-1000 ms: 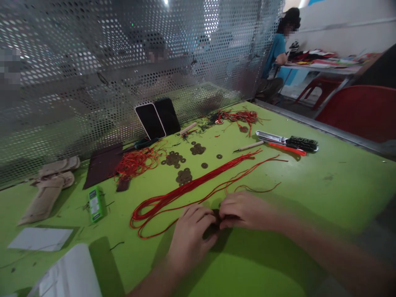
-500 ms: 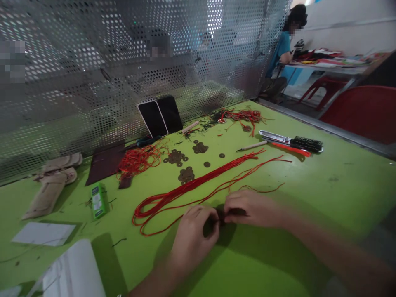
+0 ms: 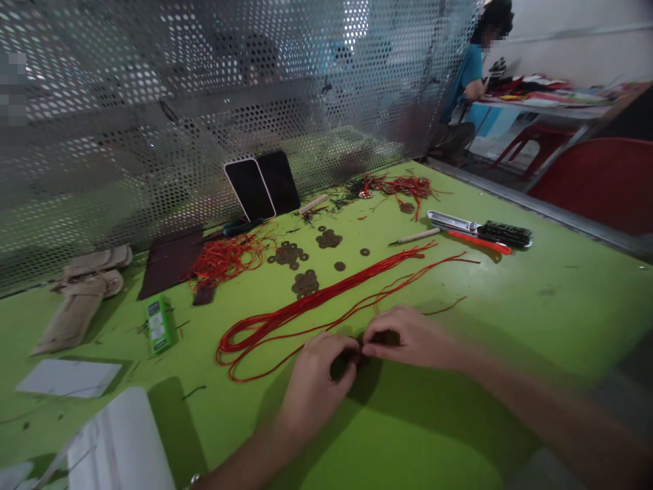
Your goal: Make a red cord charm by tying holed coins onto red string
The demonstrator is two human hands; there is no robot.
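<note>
My left hand (image 3: 321, 374) and my right hand (image 3: 408, 340) meet low over the green table, thumbs and fingertips pinched close together. Between them is a small, dark reddish bit of red cord (image 3: 361, 352), mostly covered by the fingers; whether a coin is on it I cannot tell. Just beyond the hands lies a long looped bundle of red cords (image 3: 306, 304), and loose strands run from it toward my fingers. Several round coins with holes form a pile (image 3: 288, 254) behind the bundle, with a second pile (image 3: 328, 238) and a third (image 3: 305, 284) nearby.
A tangle of red thread (image 3: 224, 262), a green box (image 3: 159, 327) and a tan pouch (image 3: 76, 309) are at left. Two dark-screened devices (image 3: 249, 189) lean on the perforated metal screen (image 3: 153, 150). A hairbrush (image 3: 505, 233) lies at right; a person (image 3: 464, 75) sits beyond.
Both hands have drawn slightly closer together, still pinching at the same spot. The whole view has shifted a little, so things sit slightly higher and further left.
</note>
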